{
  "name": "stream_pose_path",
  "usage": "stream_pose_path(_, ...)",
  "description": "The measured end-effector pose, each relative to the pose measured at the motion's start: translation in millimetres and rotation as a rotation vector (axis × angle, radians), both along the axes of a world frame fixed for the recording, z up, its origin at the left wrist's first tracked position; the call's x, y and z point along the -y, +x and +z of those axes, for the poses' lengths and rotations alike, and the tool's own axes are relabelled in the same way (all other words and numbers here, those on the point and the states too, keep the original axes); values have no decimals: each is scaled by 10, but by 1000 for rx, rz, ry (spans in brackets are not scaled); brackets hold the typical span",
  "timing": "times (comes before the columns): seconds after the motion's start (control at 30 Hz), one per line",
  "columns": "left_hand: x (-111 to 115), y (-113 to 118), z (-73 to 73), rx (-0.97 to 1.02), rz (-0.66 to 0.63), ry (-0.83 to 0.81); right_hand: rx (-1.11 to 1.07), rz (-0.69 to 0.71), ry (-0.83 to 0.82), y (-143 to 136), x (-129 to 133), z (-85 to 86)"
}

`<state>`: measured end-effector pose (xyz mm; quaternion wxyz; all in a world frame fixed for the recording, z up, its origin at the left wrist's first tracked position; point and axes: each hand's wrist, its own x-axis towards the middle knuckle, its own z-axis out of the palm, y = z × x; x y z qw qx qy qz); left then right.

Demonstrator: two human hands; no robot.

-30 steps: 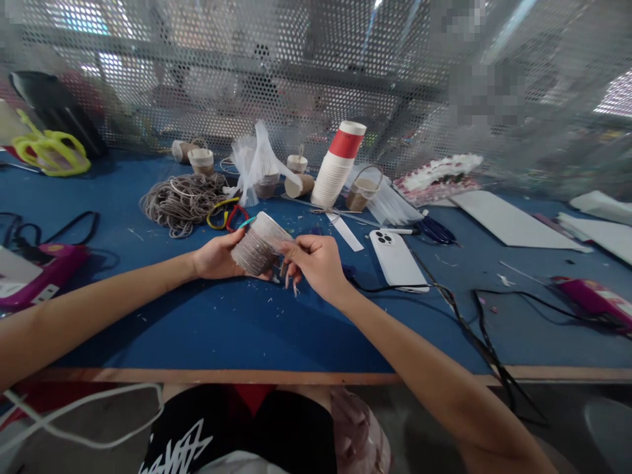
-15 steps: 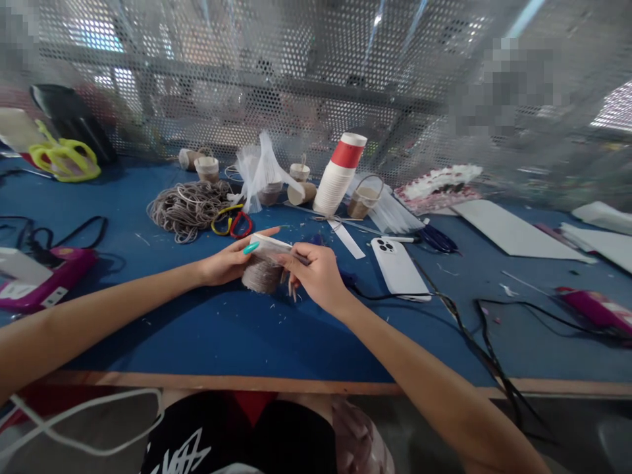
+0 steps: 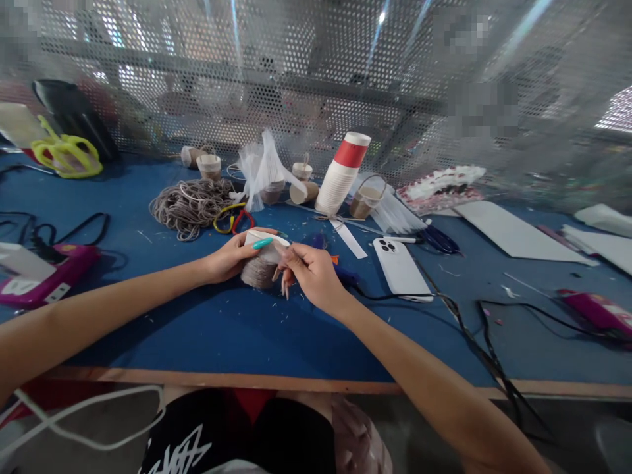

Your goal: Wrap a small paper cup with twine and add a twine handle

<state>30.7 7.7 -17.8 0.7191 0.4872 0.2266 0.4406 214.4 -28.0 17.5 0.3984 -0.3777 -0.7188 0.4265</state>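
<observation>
Cord coils (image 3: 255,275) ring the white-rimmed cup (image 3: 270,253) between both hands (image 3: 318,273).

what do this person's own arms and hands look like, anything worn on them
Both the left forearm and right forearm show no sleeves. The left hand wears no glove and has a long turquoise thumbnail. The right hand is also gloveless; its nail colour is hard to tell. No watch shows on either wrist.

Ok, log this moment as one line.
left hand: holding white round cup wound with grey cord | right hand: at the cup, grip unclear | nearby: tangled grey cord bundle, white smartphone
</observation>
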Motion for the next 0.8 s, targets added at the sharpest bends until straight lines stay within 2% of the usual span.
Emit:
stream_pose_path(0.13, -16, -4, -22, 24, 9, -10, -20, -13, 23, -12, 11, 8)
stream_pose_path(0.3, -15, -16, -25, 17, -12, 12, 91, -123, 120, -2, 26, 2)
stream_pose_path(0.53, 8, -63, -50, -17, -180, 1, 136, -147, 240, -5, -4, -28)
stream_pose_path(0.7, 13, -70, -45, -120, -123, 111, 130, -109, 220, -30, 32, -40)
stream_pose_path(0.8, 8, -60, -34, -118, -59, 101, 33, -86, 148, -44, 65, -40)
